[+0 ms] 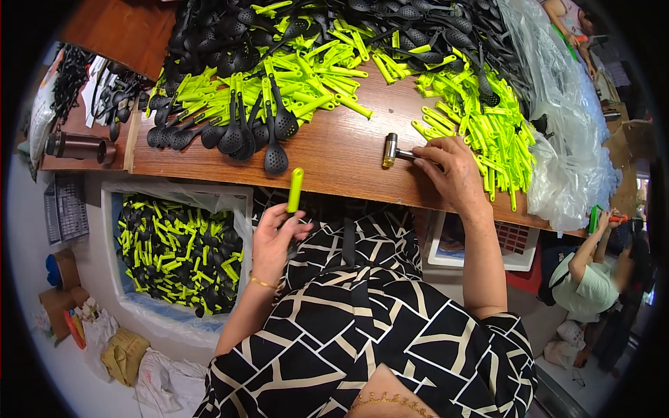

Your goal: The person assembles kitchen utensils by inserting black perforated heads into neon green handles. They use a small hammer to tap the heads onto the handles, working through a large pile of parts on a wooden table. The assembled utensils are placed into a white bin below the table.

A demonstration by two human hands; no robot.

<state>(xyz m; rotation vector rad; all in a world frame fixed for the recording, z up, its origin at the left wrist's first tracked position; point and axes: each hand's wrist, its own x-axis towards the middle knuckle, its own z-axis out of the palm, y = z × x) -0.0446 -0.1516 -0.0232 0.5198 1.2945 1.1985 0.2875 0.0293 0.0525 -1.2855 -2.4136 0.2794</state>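
In front of my body, at the table's near edge, my left hand is closed on a lime-green utensil handle that points upward. My right hand rests on the wooden table, its fingers around the dark handle of a small hammer. The hammer's head has a metal middle and a yellowish face. Black slotted spoons lie between my hands, heads toward me, some overlapping loose green handles. More green handles are heaped beside my right hand.
Black utensil heads pile up at the back. Clear plastic sheeting borders the right side. A lined bin below left holds green-and-black pieces. A brown flask lies at far left; another person works at right.
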